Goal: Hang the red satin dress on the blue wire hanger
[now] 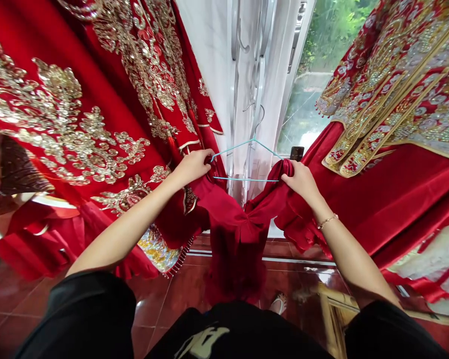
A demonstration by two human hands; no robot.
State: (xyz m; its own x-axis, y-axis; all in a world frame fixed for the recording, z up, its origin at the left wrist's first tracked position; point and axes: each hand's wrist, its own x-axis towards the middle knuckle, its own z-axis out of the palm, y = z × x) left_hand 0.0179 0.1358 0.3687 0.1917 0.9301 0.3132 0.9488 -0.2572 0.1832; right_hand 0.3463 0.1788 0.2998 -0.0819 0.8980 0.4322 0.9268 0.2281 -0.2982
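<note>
Our left hand (192, 167) and right hand (301, 182), well apart, stay level, clamping a red satin garment (235, 239) at either end of a pale blue wire hanger (247, 178).

Glossy red tiles (149, 309) below a bright window (303, 104).

Around the blue wire hanger (247, 178), free air remains mainly above it, before the white curtain (213, 65). A sequined red robe (78, 114) and another (392, 99) crowd either side, the red satin garment (235, 244) blocks below, and a bamboo frame (331, 319) stands lower right of it.
</note>
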